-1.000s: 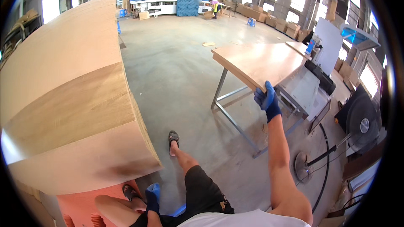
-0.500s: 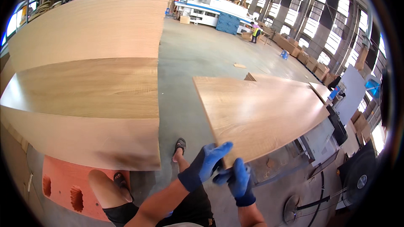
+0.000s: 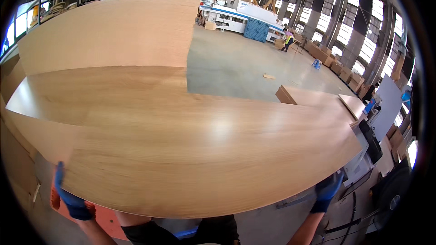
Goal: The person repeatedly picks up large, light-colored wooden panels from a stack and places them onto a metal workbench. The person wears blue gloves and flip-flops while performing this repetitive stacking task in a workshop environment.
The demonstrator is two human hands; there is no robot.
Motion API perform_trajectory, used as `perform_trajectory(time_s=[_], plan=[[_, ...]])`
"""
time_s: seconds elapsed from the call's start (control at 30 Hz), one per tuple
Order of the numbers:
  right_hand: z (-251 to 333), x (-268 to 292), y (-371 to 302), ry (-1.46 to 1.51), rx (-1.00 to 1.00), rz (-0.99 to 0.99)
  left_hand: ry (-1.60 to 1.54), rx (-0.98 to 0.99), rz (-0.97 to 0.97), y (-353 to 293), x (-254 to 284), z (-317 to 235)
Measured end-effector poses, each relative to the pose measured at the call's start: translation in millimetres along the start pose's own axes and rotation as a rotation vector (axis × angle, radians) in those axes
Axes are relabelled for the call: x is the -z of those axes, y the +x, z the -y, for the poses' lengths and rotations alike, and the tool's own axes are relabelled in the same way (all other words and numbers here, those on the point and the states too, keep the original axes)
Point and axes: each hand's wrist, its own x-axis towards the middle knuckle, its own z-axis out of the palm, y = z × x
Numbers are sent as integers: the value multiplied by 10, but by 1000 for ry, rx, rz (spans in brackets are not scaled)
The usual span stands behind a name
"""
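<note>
A long, wide wood-grain board (image 3: 213, 154) spans the space in front of my body, its near edge curving across the view. My left hand (image 3: 70, 195), in a blue glove, grips the board's near left corner, thumb up along the end and the other fingers hidden beneath. At the board's right end my right hand (image 3: 328, 190), gloved likewise, is closed on the near edge, partly hidden by the board. The board's left part overlaps a stack with a wood-grain top (image 3: 54, 90). Its right end lies close to another wood-grain panel (image 3: 313, 97).
A taller stack of pale boards (image 3: 109, 31) rises behind the left stack. An orange-red slab (image 3: 111, 222) lies low by my legs. To the right are a grey machine (image 3: 359, 168) and a black round fan (image 3: 393, 195). Far off, a person (image 3: 288, 40) stands near cartons.
My hands, earlier close together at the board's near left corner, are now far apart at its two ends. The board has swung left across my front and covers part of the left stack.
</note>
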Motion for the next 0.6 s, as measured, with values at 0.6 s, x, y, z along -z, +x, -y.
perform_trajectory(time_s=[0.6], plan=[[-2108, -3184, -1847, -168, -663, 1002, 210, -281, -514, 509, -300, 205]])
